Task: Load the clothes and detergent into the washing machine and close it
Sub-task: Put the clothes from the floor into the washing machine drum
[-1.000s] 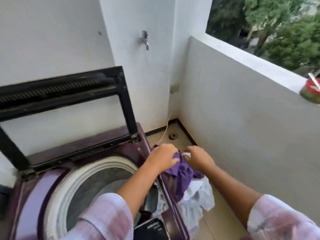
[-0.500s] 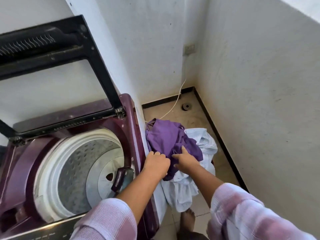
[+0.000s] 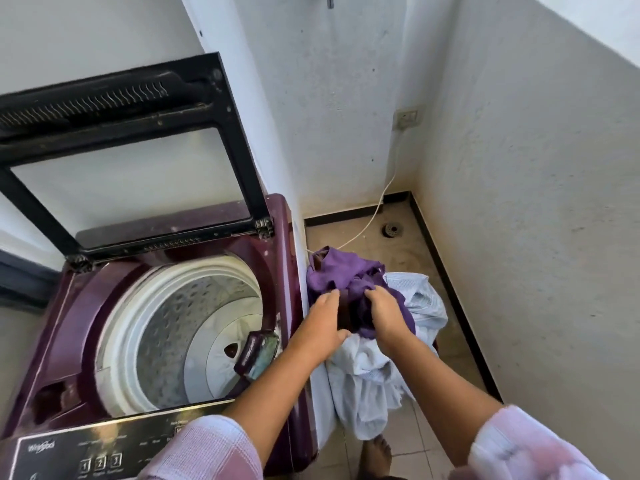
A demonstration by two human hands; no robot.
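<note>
White textured walls [image 3: 346,116] meeting in a corner, scuffed and stained low down. Black skirting [image 3: 346,218] along the base. Beige tiled floor [image 3: 408,252], grimy, with round floor drain [image 3: 390,230] near the corner. Wall socket [image 3: 409,117] on back wall; white cable [image 3: 387,188] hanging from it down to floor. Bright daylight.

The glossy black control panel [image 3: 104,441] of the maroon top-loading washing machine [image 3: 83,306] read "Whirlpool"; its square buttons [image 3: 100,463] were numbered 1, 2, 3. Smaller print was blurred.

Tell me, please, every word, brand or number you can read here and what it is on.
"Whirlpool": brand on the control panel.
"1", "2", "3": three buttons on that panel.
Other panel labels: too blurred to read.
Dark packet at the tub's edge: print unreadable.
</note>
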